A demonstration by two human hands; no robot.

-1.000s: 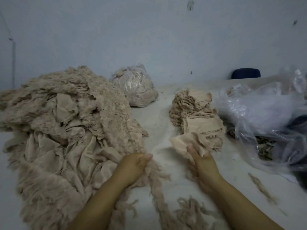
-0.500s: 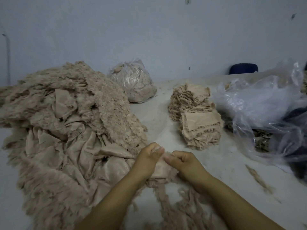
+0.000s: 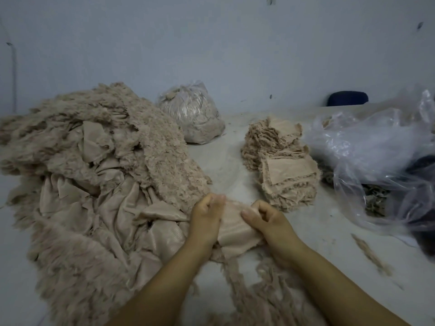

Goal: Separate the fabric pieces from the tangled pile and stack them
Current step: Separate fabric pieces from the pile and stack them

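A big tangled pile of beige fabric [image 3: 94, 184] with frayed edges covers the left of the table. A neat stack of separated beige pieces [image 3: 284, 170] stands right of centre. Between them, at the pile's near right edge, my left hand [image 3: 206, 220] and my right hand [image 3: 266, 218] both pinch one beige fabric piece [image 3: 231, 225] and hold it stretched between them. Its lower edge still trails into frayed threads [image 3: 247, 278] lying on the table.
A tied clear bag of fabric scraps [image 3: 191, 112] sits at the back. Crumpled clear plastic bags [image 3: 376, 156] crowd the right side. A dark blue chair back [image 3: 347, 98] shows behind the table. A loose thread strip [image 3: 372, 255] lies on the grey table [image 3: 329, 222].
My right hand left the stack, where it laid a piece, and came back to the pile's edge. Both hands have taken hold of a new piece and spread it apart.
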